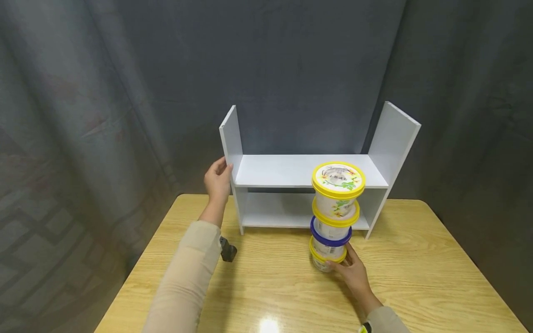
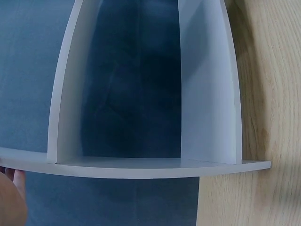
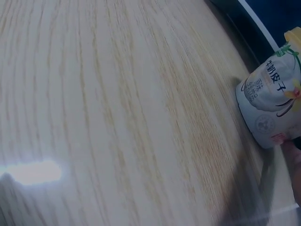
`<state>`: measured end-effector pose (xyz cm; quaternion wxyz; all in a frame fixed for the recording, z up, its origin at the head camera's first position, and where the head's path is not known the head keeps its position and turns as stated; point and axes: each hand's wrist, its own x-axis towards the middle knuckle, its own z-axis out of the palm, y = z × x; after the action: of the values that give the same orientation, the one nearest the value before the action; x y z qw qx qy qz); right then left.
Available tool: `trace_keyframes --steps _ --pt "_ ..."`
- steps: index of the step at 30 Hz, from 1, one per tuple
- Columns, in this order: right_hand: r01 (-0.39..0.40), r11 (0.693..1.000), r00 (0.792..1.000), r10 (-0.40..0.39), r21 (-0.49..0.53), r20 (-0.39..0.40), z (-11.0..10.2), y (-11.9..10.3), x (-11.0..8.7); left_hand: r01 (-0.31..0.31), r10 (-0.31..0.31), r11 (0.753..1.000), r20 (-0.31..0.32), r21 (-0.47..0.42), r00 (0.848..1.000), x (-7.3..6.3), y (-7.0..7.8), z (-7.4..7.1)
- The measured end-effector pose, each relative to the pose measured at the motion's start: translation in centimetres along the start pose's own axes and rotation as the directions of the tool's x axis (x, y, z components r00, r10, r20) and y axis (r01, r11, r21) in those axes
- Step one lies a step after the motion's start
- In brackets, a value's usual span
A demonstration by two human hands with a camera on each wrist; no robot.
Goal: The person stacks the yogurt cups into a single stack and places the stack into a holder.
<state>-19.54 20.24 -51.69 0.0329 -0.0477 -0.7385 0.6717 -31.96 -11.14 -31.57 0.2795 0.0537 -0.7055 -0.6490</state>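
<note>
A stack of white tubs stands on the table before a white two-tier shelf (image 1: 275, 171). From the top come a yellow-lidded tub (image 1: 335, 203), another yellow-lidded tub (image 1: 331, 229), a purple-lidded tub (image 1: 326, 249) and the yellow-lidded bottom tub (image 1: 319, 264). The pile leans a little. My right hand (image 1: 354, 275) grips the bottom tub low down, thumb in front and fingers at its right side. In the right wrist view, a printed tub (image 3: 268, 99) shows beside the thumb. My left hand (image 1: 218, 182) touches the outside of the shelf's left panel (image 1: 231, 138), fingers bent against it.
The shelf stands at the back of the wooden table (image 1: 270, 282), its two side panels rising above the upper board. A small black object (image 1: 227, 249) appears beside the left sleeve. Grey curtains (image 1: 308, 69) hang behind and at both sides.
</note>
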Motion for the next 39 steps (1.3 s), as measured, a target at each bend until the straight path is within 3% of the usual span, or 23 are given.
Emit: trace_keyframes --steps 9,17,23,31,39 --pt "0.019 0.999 1.0 -0.019 0.027 0.014 0.1 0.4 0.9 -0.047 0.046 0.998 0.013 0.037 0.999 0.1 0.3 0.8" --pt "0.028 0.999 0.999 -0.029 0.032 0.026 0.2 -0.4 0.8 -0.048 0.047 0.998 0.021 0.04 0.999 0.0 0.5 0.7" --pt "0.031 0.999 0.999 -0.032 0.027 0.024 0.2 -1.8 0.8 -0.056 0.055 0.998 0.025 0.041 0.998 0.0 0.6 0.8" --pt "0.053 0.997 0.998 -0.051 -0.057 0.043 -0.2 -4.2 0.7 -0.056 0.055 0.998 0.022 0.039 0.998 0.1 0.5 0.8" --pt "0.125 0.989 0.989 -0.118 -0.08 0.087 -0.1 -6.6 0.9 -0.068 0.067 0.997 0.017 0.032 0.998 0.2 0.2 0.7"
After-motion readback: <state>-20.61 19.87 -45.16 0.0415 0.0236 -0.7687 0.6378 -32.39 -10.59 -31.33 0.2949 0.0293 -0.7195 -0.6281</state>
